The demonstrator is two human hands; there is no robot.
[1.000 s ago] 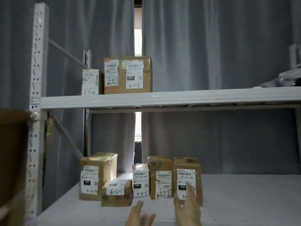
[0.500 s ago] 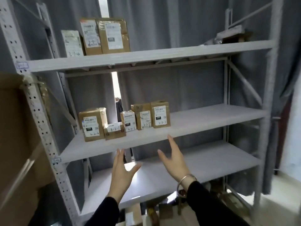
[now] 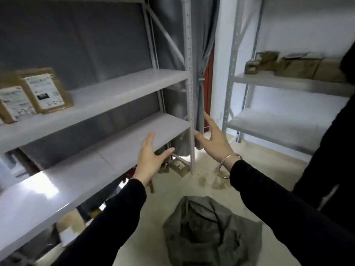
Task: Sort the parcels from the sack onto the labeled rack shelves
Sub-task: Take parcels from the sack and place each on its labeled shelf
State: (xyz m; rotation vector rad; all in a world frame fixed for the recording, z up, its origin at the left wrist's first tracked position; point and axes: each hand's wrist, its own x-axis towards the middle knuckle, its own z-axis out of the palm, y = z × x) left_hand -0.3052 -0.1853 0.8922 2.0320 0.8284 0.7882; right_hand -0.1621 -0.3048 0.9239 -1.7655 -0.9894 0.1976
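Head view: left hand (image 3: 151, 158), right hand (image 3: 213, 140) both spread, empty; sack (image 3: 211, 237) contents hidden; parcels (image 3: 45, 91) blurred, cut off left.

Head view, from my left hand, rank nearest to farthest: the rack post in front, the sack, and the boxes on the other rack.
1. Post, just right of the left hand.
2. Sack, on the floor below.
3. Boxes, far right on the other rack.

A grey curtain (image 3: 205, 35) is hanging in the corner beside a white wall (image 3: 288, 25), and brownish scraps (image 3: 215, 182) are lying on the pale floor (image 3: 259, 166).
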